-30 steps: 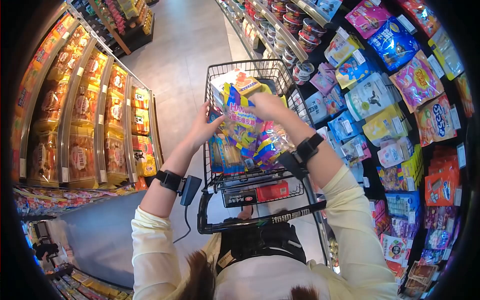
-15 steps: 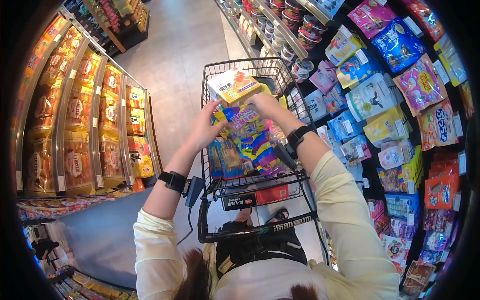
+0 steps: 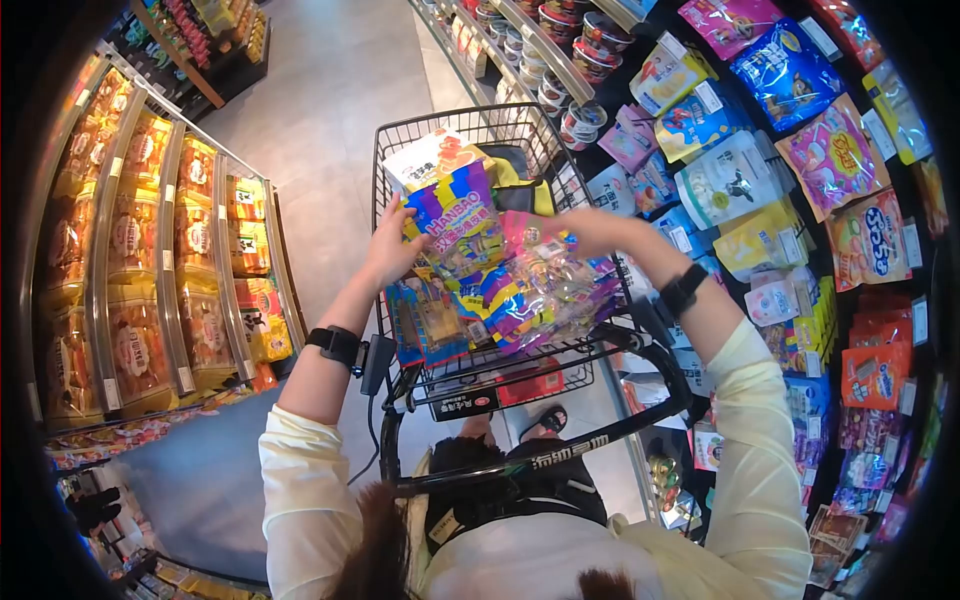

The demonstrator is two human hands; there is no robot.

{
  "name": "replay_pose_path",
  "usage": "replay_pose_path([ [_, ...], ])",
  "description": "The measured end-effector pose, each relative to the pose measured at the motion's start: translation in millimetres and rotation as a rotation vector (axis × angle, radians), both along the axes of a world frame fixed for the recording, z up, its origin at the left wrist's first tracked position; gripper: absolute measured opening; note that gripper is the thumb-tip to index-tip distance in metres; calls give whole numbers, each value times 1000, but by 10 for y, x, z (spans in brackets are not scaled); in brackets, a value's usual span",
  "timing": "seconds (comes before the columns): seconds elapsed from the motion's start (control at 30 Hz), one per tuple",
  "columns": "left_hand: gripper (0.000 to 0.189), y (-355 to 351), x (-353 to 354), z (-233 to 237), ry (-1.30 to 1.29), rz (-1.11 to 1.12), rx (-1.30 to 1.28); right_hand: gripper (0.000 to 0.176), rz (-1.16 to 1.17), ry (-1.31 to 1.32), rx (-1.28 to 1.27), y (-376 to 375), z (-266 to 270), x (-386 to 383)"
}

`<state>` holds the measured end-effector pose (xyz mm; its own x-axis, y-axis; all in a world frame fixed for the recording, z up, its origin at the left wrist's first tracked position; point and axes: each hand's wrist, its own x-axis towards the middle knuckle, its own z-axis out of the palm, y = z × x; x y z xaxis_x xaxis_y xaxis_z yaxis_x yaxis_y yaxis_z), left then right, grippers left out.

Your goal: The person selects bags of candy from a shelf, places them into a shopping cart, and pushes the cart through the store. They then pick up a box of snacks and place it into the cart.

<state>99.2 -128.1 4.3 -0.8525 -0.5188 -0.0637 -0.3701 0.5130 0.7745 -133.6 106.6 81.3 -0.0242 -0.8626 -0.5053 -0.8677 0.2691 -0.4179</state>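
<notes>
A black wire shopping cart [image 3: 405, 118] stands in front of me with snack packages in its basket. My left hand [image 3: 393, 248] pinches the left edge of a purple, blue and yellow candy bag [image 3: 462, 222] lettered "HANBAO". To its right, my right hand [image 3: 590, 232], somewhat blurred, grips the top of a clear candy bag [image 3: 555, 275] with pink print. Both bags are over the basket, the clear one partly covering other colourful bags. Blue-edged snack packs [image 3: 422, 320] lie at the near left. Behind the HANBAO bag sits a white and yellow box [image 3: 432, 158], partly hidden.
Hanging candy bags [image 3: 730, 185] fill the rack close on my right. Tubs [image 3: 582, 125] line shelves at the front right. Shelves of packaged bread-like snacks [image 3: 135, 235] stand on the left. A grey floor aisle [image 3: 330, 80] runs ahead. Below the basket is a lower rack [image 3: 540, 385].
My right hand has moved right, and the clear candy bag now shows in it. The HANBAO bag is raised and turned more face-up in my left hand. The cart appears shifted slightly left.
</notes>
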Motion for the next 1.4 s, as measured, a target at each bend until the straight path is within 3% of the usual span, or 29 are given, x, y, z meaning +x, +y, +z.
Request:
replay_pose_path([
  [0.03,46,-17,-16,-1,0,-5,1,54,76,91,-7,237,-354,-49],
  [0.07,42,-34,-32,1,13,30,-21,58,80,194,132,299,-252,110],
  [0.1,39,-35,-50,5,27,66,-44,61,204,302,-56,505,-586,45],
  [0.2,32,-21,-89,57,36,159,-14,48,151,377,-107,672,-761,147],
  [0.27,30,10,-98,94,55,199,-36,38,199,546,-430,723,-912,141],
  [0.37,27,94,-85,194,113,224,-131,32,157,607,-257,734,-987,176],
  [0.5,26,197,-45,336,148,232,-110,34,130,538,-283,754,-925,130],
  [0.67,25,326,16,383,136,163,-166,20,125,530,-36,702,-633,220],
  [0.77,27,428,38,465,200,22,-228,21,35,387,-222,748,-113,274],
  [0.83,27,518,39,656,165,-98,81,23,-72,245,-287,869,194,240],
  [0.87,27,587,37,798,169,-105,77,25,-177,103,-352,955,356,220],
  [0.9,31,694,29,1018,153,-74,347,25,-183,112,-357,1055,560,221],
  [0.93,36,786,5,1153,134,-44,616,24,-265,-109,-411,1169,773,237],
  [0.97,36,854,-37,1203,144,-58,611,24,-343,-329,-465,1279,914,259],
  [1.0,41,928,-79,1256,206,-1,812,24,-349,-315,-474,1402,987,307],
  [1.03,46,1019,-131,1343,266,54,1012,22,-497,-537,-525,1547,1050,384],
  [1.07,47,1112,-164,1471,286,-89,1205,20,-642,-761,-577,1695,1104,466],
  [1.2,36,1785,-330,2036,546,-282,1456,17,-768,-968,-680,2300,994,719],
  [1.23,36,1905,-356,2123,541,-306,1458,20,-877,-957,-589,2470,954,783],
  [1.37,32,2391,-449,2300,462,-233,1407,38,-746,-718,-404,2947,1151,1052],
  [1.4,32,2539,-442,2346,415,-261,1287,41,-722,-808,-633,2997,1214,1139],
])
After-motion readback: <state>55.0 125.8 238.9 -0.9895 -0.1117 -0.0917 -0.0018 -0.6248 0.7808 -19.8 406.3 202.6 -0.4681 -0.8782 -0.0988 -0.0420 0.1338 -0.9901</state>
